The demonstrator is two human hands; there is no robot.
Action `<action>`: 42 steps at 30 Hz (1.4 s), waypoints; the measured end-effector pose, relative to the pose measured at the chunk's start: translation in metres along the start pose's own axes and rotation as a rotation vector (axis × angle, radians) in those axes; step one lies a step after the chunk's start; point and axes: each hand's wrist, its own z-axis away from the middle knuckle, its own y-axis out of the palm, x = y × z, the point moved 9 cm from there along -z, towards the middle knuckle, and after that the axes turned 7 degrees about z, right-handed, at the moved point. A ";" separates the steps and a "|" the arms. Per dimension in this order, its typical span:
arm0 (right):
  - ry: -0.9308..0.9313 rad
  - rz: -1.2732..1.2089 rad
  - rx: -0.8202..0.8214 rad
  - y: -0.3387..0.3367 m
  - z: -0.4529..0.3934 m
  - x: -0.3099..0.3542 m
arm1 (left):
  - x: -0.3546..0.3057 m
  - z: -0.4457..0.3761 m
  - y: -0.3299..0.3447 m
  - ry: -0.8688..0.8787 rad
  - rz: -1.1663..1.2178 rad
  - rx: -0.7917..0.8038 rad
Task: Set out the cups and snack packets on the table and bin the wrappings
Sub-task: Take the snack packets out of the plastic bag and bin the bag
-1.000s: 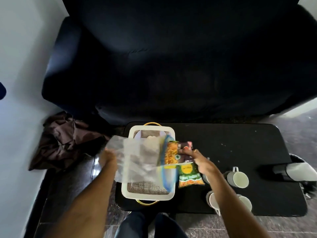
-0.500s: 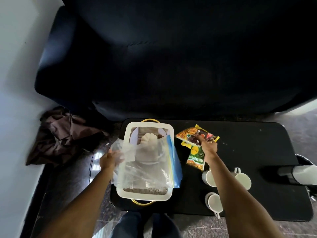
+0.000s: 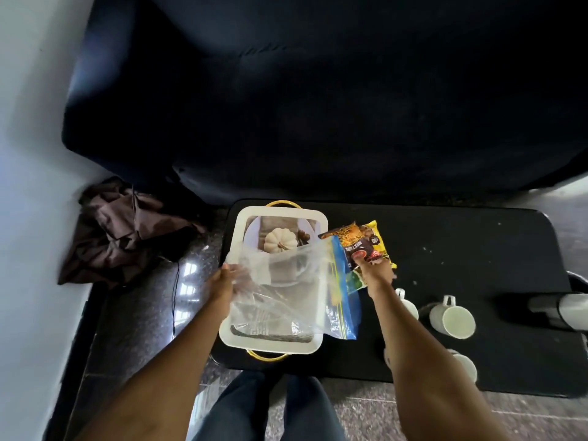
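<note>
1. At the centre of the frame, the right hand [image 3: 374, 268] holds the snack packets [image 3: 359, 246] from above, thumb on the dark packet, just right of the white tray [image 3: 237, 313]. They overlap in a loose fan, orange and dark packets over a yellow one, with a green one peeking out lower down behind the bag's edge. Whether they already lie on the black counter [image 3: 461, 249] or hang just above it I cannot tell.
2. The left hand [image 3: 222, 281], at centre left, grips the clear zip bag [image 3: 286, 294] by its crumpled side; the bag hangs over the tray, its blue zip strip toward the packets.
3. To do this step well, I would lay the packets flat on open counter above the cups, then let go cleanly so none slides back under the bag.
4. Spread them apart rather than leaving a stack, since the lower ones are half hidden.
5. Mind the forearm: three white cups [image 3: 450, 318] lie on their sides at lower right, one touching or just beside it, and could roll.
6. The bag looks empty, so it is likely the next wrapping to bin; no bin is plainly visible.
7. Keep the bag lifted clear of the small white pumpkin [image 3: 280, 240] in the tray.
</note>
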 end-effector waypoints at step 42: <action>-0.375 -0.606 0.382 -0.358 0.118 -0.089 | 0.111 0.368 0.338 -0.024 -0.310 0.413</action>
